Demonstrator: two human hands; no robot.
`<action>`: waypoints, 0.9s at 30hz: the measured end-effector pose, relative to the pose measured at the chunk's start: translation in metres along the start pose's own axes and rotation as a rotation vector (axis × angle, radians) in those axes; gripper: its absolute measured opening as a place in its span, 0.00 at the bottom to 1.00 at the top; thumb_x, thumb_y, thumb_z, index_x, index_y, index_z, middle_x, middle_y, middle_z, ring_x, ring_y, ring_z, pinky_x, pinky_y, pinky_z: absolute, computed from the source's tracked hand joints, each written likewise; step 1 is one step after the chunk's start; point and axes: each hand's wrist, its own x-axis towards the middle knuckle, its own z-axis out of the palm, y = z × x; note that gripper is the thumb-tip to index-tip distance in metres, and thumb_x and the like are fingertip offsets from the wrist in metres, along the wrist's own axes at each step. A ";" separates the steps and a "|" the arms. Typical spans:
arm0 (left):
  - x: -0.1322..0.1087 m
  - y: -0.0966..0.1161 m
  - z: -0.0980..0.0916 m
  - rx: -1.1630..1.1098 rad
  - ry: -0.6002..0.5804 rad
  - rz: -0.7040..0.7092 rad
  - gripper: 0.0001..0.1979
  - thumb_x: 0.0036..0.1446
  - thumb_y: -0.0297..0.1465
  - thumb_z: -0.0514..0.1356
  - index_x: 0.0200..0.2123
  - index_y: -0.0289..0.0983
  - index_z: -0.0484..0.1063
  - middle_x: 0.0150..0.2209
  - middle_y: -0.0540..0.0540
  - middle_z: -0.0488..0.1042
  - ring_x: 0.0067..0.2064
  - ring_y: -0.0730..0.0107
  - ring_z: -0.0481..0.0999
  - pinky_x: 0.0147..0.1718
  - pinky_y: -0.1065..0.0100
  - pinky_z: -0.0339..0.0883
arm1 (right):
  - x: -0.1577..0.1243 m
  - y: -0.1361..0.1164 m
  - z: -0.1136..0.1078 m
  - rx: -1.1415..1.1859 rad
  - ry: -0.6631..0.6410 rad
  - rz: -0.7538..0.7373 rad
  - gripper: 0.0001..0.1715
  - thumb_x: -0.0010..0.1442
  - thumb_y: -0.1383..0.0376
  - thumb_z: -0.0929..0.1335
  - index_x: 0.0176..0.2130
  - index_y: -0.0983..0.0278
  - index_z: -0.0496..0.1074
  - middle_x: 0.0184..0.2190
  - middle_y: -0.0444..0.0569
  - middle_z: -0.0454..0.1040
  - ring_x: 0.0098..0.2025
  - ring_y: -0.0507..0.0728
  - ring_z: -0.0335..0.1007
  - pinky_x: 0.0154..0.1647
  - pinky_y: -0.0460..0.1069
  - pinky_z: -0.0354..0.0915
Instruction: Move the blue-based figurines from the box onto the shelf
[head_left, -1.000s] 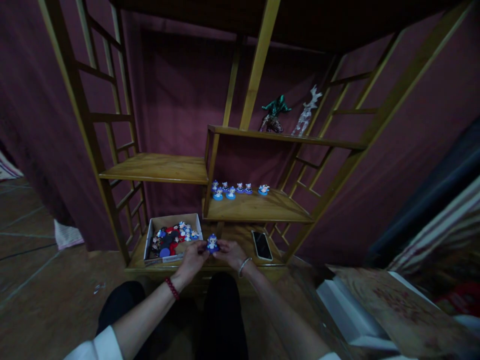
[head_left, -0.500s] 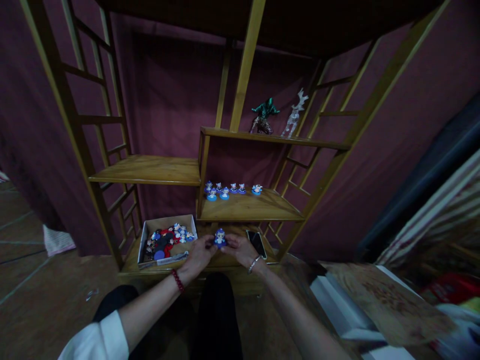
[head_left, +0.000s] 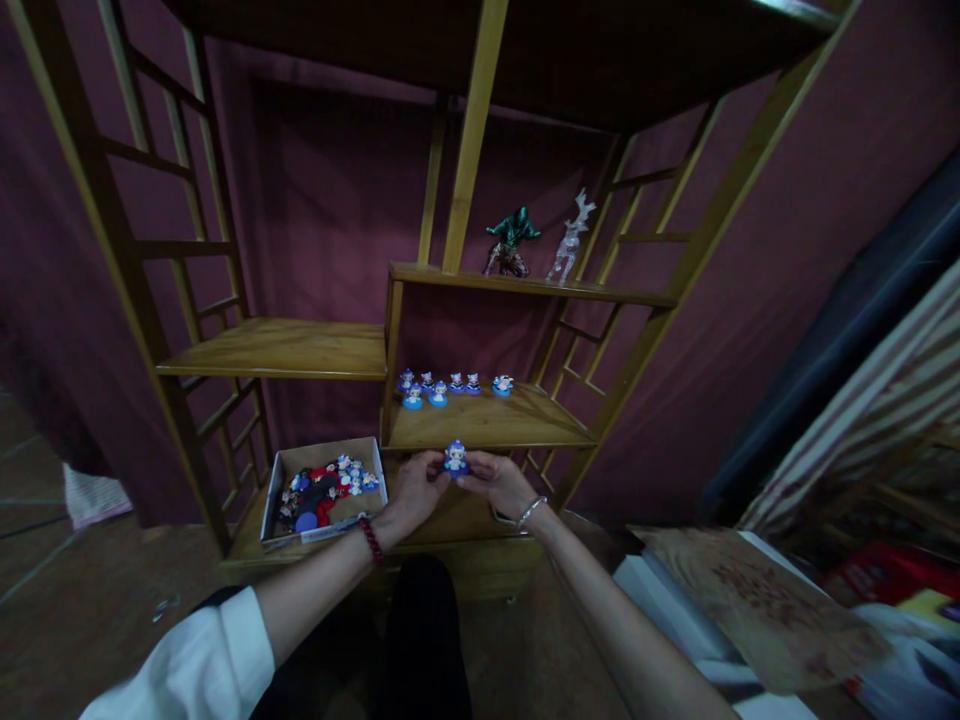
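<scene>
Both hands pinch one small blue figurine [head_left: 454, 458] just in front of the low shelf board [head_left: 517, 430]. My left hand [head_left: 415, 490], with a red bead bracelet at the wrist, grips it from the left. My right hand [head_left: 501, 484], with a silver bangle, grips it from the right. Several similar blue figurines [head_left: 442, 386] stand in rows at the back left of that shelf board. To the left, an open cardboard box [head_left: 324, 455] on the bottom board holds several more small figures in blue, red and black.
The wooden rack [head_left: 450, 200] has a green figure [head_left: 510, 240] and a clear figure [head_left: 568, 235] on an upper shelf, and a bare board [head_left: 277, 348] at left. A dark red curtain hangs behind. Boxes and a patterned board [head_left: 750, 610] lie at right.
Both hands have lifted the blue figurine from over the bottom board up to the front edge of the low shelf. The phone on the bottom board is now hidden behind my right hand.
</scene>
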 end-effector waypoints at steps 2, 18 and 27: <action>0.006 0.003 0.003 0.000 0.008 0.040 0.10 0.48 0.27 0.54 0.36 0.34 0.69 0.35 0.47 0.74 0.34 0.74 0.72 0.36 0.71 0.65 | 0.003 -0.001 -0.006 -0.010 0.017 -0.002 0.22 0.35 0.62 0.73 0.34 0.64 0.71 0.34 0.46 0.75 0.38 0.55 0.69 0.46 0.53 0.62; 0.063 0.029 0.021 0.261 0.012 0.034 0.12 0.50 0.29 0.53 0.39 0.37 0.69 0.36 0.47 0.74 0.35 0.70 0.72 0.35 0.71 0.63 | 0.043 0.005 -0.054 -0.020 0.153 -0.016 0.28 0.32 0.61 0.74 0.36 0.66 0.70 0.32 0.49 0.75 0.34 0.54 0.71 0.43 0.53 0.64; 0.088 0.030 0.032 0.396 0.028 -0.011 0.12 0.50 0.29 0.53 0.40 0.38 0.69 0.36 0.45 0.74 0.38 0.67 0.71 0.38 0.70 0.61 | 0.073 0.024 -0.073 -0.116 0.204 -0.005 0.26 0.32 0.62 0.73 0.35 0.66 0.71 0.30 0.47 0.75 0.34 0.54 0.70 0.43 0.52 0.64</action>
